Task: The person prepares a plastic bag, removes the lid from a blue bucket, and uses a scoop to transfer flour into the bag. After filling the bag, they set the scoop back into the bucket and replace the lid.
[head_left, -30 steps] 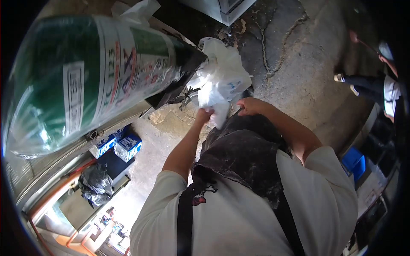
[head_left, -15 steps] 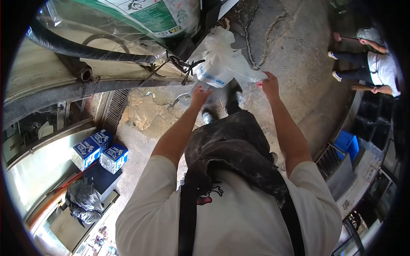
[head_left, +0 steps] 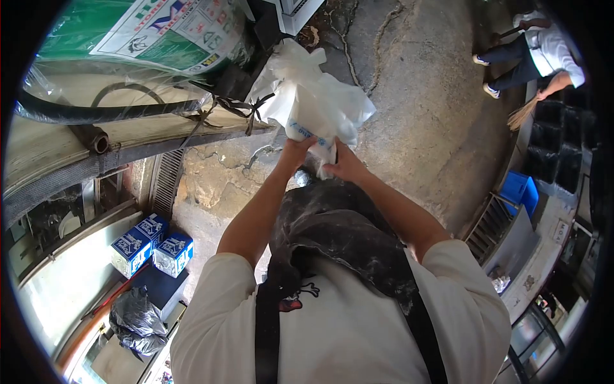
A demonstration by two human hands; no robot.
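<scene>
A crumpled white plastic bag (head_left: 313, 96) with blue print hangs at the edge of the ledge, its upper part spread out. My left hand (head_left: 298, 152) is closed on the bag's near edge, beside the blue lettering. Close by on the right, my right hand (head_left: 346, 162) pinches another part of the same edge, with a strip of plastic between thumb and fingers. What is inside the bag, if anything, is hidden. Dark twisted ties (head_left: 252, 112) on the ledge lie just left of the bag.
A green and white container (head_left: 160, 32) under clear plastic stands upper left, above a dark hose (head_left: 109, 113). Blue boxes (head_left: 151, 238) and a black bag (head_left: 136, 318) sit lower left. At upper right a person (head_left: 549, 57) holds a broom (head_left: 526, 115). A blue bin (head_left: 519, 192) stands right.
My right hand has come in from the bag's far right corner to near my left hand. Both hands now grip the bag's near edge. The other person has moved slightly up in view.
</scene>
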